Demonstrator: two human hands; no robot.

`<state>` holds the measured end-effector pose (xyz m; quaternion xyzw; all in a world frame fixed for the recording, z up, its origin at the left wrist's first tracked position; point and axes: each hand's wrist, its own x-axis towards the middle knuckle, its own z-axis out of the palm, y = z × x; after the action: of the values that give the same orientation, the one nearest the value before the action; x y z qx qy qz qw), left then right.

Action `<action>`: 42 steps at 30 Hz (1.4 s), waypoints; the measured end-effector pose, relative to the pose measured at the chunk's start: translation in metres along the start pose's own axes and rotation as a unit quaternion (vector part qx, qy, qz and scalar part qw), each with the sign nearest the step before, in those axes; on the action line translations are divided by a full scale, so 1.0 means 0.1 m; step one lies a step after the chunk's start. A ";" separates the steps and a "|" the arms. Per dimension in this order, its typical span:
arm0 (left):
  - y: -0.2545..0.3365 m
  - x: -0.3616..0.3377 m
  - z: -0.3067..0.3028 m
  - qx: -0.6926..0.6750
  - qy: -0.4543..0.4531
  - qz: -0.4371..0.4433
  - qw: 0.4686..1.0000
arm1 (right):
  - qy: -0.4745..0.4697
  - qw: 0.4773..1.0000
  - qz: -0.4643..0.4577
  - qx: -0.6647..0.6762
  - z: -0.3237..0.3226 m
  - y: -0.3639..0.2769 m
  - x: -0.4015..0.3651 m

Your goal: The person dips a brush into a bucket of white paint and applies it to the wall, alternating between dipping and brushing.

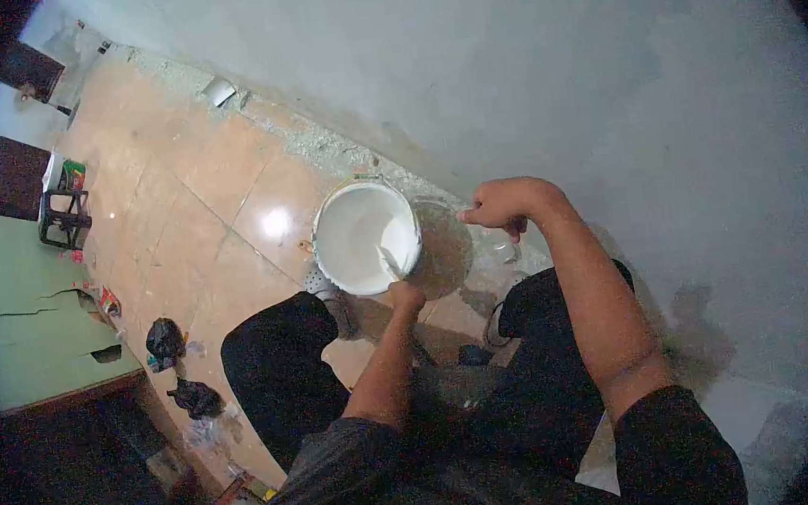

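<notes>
A round white bucket (320, 250) stands on the tiled floor between my knees, with a smooth white paste (353, 237) inside. At its near rim my left hand (407, 297) is closed around the handle of a putty knife (389, 261). The pale blade of the knife reaches into the bucket against the paste. My right hand (503, 205) hovers to the right of the bucket, close to the grey wall. Its fingers are curled in, and whether they hold anything is hidden.
A plastered grey wall (579, 68) runs along the right, with white crumbs at its foot. A metal piece (219, 91) lies by the wall. At left are a dark stool frame (64, 219), black plastic bags (165, 342) and a green damaged panel (33, 301).
</notes>
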<state>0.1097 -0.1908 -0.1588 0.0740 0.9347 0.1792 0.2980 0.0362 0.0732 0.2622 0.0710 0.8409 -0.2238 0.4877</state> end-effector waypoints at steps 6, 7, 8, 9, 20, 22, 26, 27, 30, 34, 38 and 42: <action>0.25 -0.22 -0.33 -0.098 0.091 -0.160 0.978 | 0.007 1.000 0.008 0.012 -0.03 -0.01 -0.05; 0.35 -0.28 -0.50 -0.147 0.097 -0.154 0.972 | 0.007 1.000 0.022 0.013 -0.04 -0.02 -0.07; 0.48 -0.34 -0.70 -0.196 0.102 -0.149 0.964 | 0.008 1.000 0.021 0.013 -0.05 0.00 -0.09; 0.69 -0.44 -0.97 -0.196 0.104 -0.148 0.964 | 0.010 1.000 0.019 0.016 -0.06 0.05 -0.10; 1.50 -0.23 -2.33 -0.502 0.138 0.147 0.841 | 0.012 0.997 0.054 0.057 -0.11 0.35 0.00; 1.73 -0.33 -2.79 -0.520 0.110 0.154 0.833 | 0.034 0.996 0.062 0.056 -0.15 0.16 -0.19; 1.88 -0.20 -3.32 -0.480 0.071 0.221 0.846 | 0.029 0.997 0.037 0.056 -0.14 0.28 -0.02; 1.89 -0.14 -3.35 -0.478 0.071 0.225 0.846 | 0.026 0.998 0.042 0.042 -0.16 0.23 -0.06; 1.88 -0.02 -3.44 -0.466 0.016 0.291 0.835 | 0.029 0.998 0.045 0.046 -0.15 0.16 -0.07; 1.97 0.11 -3.38 -0.558 -0.092 0.277 0.777 | 0.030 0.997 0.041 0.052 -0.19 0.09 -0.07; 2.11 0.23 -3.29 -0.506 -0.110 0.233 0.823 | 0.024 0.998 0.045 0.044 -0.24 0.04 -0.09; 2.06 0.41 -3.31 -0.474 -0.153 0.162 0.852 | 0.003 0.999 0.022 0.035 -0.29 0.04 0.05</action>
<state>-0.1101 -0.0870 0.1487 0.1002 0.6538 0.6327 0.4028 0.0119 0.0892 0.2694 0.1073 0.8320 -0.2422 0.4874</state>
